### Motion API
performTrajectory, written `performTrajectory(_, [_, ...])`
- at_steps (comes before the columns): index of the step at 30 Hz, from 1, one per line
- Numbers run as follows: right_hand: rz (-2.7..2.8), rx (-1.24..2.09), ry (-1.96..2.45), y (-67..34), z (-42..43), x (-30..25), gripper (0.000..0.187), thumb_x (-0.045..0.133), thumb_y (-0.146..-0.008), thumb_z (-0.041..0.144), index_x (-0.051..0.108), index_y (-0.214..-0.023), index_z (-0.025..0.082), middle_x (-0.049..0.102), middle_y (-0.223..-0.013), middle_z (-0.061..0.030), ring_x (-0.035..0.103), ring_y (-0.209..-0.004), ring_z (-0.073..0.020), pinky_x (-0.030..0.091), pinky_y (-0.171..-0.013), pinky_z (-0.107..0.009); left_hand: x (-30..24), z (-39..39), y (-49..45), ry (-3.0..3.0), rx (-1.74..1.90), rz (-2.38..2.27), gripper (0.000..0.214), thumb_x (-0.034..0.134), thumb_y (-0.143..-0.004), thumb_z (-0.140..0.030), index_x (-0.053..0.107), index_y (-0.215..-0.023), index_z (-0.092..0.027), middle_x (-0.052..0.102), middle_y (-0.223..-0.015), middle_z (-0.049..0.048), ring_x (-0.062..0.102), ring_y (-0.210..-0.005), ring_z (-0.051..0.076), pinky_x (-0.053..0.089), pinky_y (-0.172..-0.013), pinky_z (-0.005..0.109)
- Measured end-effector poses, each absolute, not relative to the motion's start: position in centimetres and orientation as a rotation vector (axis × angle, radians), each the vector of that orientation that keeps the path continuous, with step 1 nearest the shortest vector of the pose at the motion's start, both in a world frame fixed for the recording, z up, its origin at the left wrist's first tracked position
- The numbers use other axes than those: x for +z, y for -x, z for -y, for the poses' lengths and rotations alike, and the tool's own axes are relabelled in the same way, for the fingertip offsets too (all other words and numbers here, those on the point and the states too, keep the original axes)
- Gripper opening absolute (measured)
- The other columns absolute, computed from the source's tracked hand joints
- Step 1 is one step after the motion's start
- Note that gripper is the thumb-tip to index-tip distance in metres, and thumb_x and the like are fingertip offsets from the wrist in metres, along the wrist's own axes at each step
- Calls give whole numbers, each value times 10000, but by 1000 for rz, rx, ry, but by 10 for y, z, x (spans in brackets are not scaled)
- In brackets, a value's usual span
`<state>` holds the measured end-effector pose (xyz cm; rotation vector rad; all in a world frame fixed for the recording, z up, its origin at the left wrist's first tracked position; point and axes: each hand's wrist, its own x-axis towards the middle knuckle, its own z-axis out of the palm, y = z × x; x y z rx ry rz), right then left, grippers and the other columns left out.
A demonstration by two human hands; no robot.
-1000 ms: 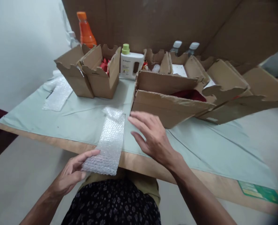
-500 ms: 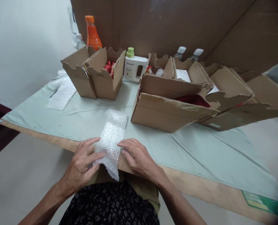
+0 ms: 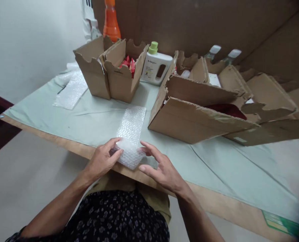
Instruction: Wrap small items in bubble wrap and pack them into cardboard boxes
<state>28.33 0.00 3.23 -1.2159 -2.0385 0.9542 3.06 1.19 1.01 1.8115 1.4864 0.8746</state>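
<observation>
A strip of clear bubble wrap lies on the pale green cloth at the table's near edge. My left hand pinches its near end, which looks folded over on itself. My right hand touches the same end from the right with the thumb and forefinger, its other fingers spread apart. Just beyond my right hand stands a large open cardboard box with something dark red inside.
Two small open cardboard boxes, one with red packets, stand at the back left. A white bottle with a green cap and an orange bottle stand behind them. Another bubble wrap sheet lies far left. More open boxes fill the right.
The hanging end of the bubble wrap has been brought up onto the table and folded over. Both hands moved forward with it; a second ago my right hand was in the air, apart from it.
</observation>
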Motion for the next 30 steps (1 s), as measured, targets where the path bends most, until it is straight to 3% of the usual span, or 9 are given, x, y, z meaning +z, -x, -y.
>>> performTrajectory(5, [1966, 299, 1316, -256, 11, 13, 463, 597, -973, 233, 534, -1431, 241, 613, -1430, -167, 599, -1312, -332, 531, -1026, -556, -6, -19, -33, -2061, 892, -1703, 458, 584, -909, -282, 629, -1356, -188, 725, -832, 26, 680, -789, 196, 560, -794, 329])
performTrajectory(12, [2343, 367, 1186, -234, 28, 4, 418, 618, -945, 194, 577, -1359, 223, 642, -1412, -150, 573, -1310, -332, 495, -1031, -548, -16, -18, -32, -2166, 831, -1767, 473, 570, -954, -289, 569, -1410, -166, 714, -891, 60, 682, -832, 230, 572, -852, 391])
performTrajectory(15, [2349, 313, 1176, -228, 21, -4, 311, 546, -978, 117, 642, -1261, 201, 715, -1295, -131, 626, -1221, -294, 493, -1002, -495, -7, -11, -23, -2266, 921, -1671, 533, 623, -947, -312, 521, -1449, -166, 699, -1162, 137, 682, -1066, 280, 561, -953, 433])
performTrajectory(18, [2246, 351, 1179, -228, 13, -2, 262, 491, -1009, 96, 695, -1138, 200, 782, -1093, -90, 692, -993, -248, 513, -895, -438, 6, 3, -9, -2455, 915, -1418, 546, 676, -927, -305, 528, -1441, -194, 587, -1438, 183, 547, -1350, 351, 465, -1112, 532])
performTrajectory(21, [2131, 563, 1230, -233, 12, 8, 226, 522, -1027, 159, 710, -1135, 224, 803, -1027, -42, 709, -880, -216, 534, -851, -409, 13, 14, -3, -2438, 891, -1237, 415, 621, -959, -202, 591, -1373, -225, 723, -1227, 104, 659, -1171, 269, 516, -1039, 463])
performTrajectory(24, [2042, 576, 1302, -241, 16, 16, 232, 538, -1031, 209, 690, -1206, 227, 787, -1133, -63, 719, -997, -230, 544, -886, -418, 10, 12, -6, -2243, 883, -1331, 309, 563, -990, -201, 657, -1284, -190, 767, -996, 64, 700, -876, 202, 579, -845, 368])
performTrajectory(30, [2131, 271, 1252, -247, 32, 15, 241, 567, -1004, 190, 651, -1226, 227, 731, -1181, -103, 663, -1082, -258, 520, -906, -437, -7, -9, -18, -2248, 771, -1500, 365, 572, -962, -244, 655, -1311, -179, 765, -988, 76, 695, -865, 237, 575, -856, 420])
